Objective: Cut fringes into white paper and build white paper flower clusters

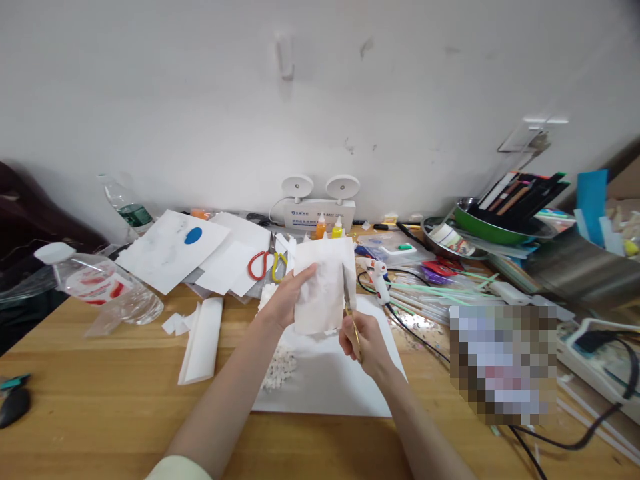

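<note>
My left hand point(285, 300) pinches the left edge of a white sheet of paper point(323, 287), thumb on its face, held up above the table. In my right hand point(364, 341) is a pair of scissors point(347, 287) with gold-coloured handles, my fingers closed round them. The blades point upward at the right side of the paper, one across its face. Whether they are apart cannot be made out. Below lies a large white sheet point(340, 387), with a pile of small white paper bits point(280, 368) on its left part, partly hidden by my left arm.
Left are a water bottle point(107, 287), a folded white paper point(203, 341) and loose sheets point(173, 250). Red-and-yellow-handled scissors point(267, 265) lie behind my left hand. A glue gun point(379, 280), its cable, straws point(425, 297) and a green bowl point(490, 227) of pens occupy the right.
</note>
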A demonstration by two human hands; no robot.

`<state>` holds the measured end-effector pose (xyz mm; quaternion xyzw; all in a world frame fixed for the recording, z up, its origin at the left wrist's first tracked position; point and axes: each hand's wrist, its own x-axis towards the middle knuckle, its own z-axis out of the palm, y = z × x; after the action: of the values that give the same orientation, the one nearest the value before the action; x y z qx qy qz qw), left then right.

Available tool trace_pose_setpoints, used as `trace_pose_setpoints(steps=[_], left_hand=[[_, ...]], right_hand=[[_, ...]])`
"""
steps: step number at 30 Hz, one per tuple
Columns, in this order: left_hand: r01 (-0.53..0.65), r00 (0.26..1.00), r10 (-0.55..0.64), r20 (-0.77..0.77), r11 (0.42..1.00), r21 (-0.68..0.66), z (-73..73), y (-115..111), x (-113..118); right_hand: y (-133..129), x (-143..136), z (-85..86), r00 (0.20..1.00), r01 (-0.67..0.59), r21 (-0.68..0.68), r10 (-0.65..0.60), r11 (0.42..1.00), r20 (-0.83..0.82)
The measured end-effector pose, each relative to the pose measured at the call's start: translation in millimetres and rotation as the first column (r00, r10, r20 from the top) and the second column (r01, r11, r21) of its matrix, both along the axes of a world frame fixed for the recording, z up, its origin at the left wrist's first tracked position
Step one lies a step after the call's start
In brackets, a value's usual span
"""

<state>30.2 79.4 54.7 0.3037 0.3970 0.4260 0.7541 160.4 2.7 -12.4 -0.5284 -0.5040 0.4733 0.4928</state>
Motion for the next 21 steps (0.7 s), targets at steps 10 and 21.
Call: trace_pose_setpoints(steps=[10,21], left_hand=[[0.089,0.996,-0.090,0.015,0.996,0.029,-7.1,-4.6,6.8],[0.132,0.991,-0.135,0.026,0.988,0.078,-8.4,-6.3,9.5]], right_hand=[[0.3,4.3,-5.9,0.998,0.041,0.098,-0.045,0.994,0.044],[-0.2,5.5,0.6,0.998,0.054,0.081,-0.057,0.995,0.038]])
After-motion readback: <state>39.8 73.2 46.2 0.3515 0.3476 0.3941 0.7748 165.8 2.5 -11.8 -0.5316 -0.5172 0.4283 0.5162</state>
